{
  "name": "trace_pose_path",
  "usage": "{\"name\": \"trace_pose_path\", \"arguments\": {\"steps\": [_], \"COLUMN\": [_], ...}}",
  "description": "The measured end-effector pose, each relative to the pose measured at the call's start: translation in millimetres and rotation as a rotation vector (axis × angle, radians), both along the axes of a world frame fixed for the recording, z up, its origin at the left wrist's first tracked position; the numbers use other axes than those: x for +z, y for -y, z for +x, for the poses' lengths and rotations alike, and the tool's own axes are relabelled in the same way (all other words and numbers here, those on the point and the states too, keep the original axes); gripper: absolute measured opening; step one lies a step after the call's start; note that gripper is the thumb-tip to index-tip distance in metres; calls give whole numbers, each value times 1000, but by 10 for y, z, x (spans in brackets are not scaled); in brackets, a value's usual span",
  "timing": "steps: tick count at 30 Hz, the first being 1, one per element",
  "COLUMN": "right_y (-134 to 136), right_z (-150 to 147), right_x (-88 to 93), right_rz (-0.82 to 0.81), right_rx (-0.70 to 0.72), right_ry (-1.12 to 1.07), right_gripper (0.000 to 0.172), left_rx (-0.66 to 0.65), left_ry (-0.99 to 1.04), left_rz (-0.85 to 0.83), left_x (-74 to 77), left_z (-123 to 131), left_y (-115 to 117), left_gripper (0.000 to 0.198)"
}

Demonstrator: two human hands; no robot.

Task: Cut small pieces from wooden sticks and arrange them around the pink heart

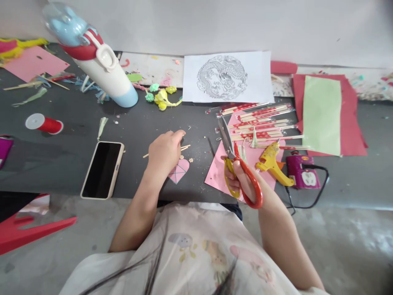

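My right hand [241,177] grips a pair of scissors [236,164] by its red and yellow handles, blades pointing away over a pink paper sheet [216,172]. My left hand [166,151] rests on the dark mat with fingers curled, pinching thin wooden sticks [185,147] that lie beside a small pink heart-shaped paper piece [179,171]. The fingertips are partly hidden under the hand.
A phone [102,169] lies left of my left hand. A yellow glue gun [272,162] and purple socket [299,174] sit right of the scissors. Wrapped chopsticks [260,121], a dragon print [225,77], red and green paper [322,114], a bottle [98,61] and a red thread spool [46,123] stand farther back.
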State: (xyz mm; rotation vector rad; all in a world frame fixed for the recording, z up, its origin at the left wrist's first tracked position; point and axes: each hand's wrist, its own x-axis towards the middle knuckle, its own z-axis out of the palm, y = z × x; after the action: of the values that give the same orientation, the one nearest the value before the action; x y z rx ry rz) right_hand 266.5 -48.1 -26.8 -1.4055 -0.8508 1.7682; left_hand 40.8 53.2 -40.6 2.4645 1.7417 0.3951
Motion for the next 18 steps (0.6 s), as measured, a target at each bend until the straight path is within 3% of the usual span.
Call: {"name": "trace_pose_path", "arguments": {"steps": [6,13,18], "right_y": [-4,12,59], "right_z": [53,106,115], "right_x": [-2,54,179], "right_rz": [-7,0,91], "right_rx": [-24,-38,-19], "right_ry": [-28,-27,-15], "right_gripper": [47,46,39], "left_rx": [-122,-282,-326], "left_ry": [-92,427,609], "left_rz": [-28,85,170], "left_x": [-11,-44,76], "left_z": [156,222,279], "left_y": [-163,-183,-81], "left_gripper": [48,33,19]}}
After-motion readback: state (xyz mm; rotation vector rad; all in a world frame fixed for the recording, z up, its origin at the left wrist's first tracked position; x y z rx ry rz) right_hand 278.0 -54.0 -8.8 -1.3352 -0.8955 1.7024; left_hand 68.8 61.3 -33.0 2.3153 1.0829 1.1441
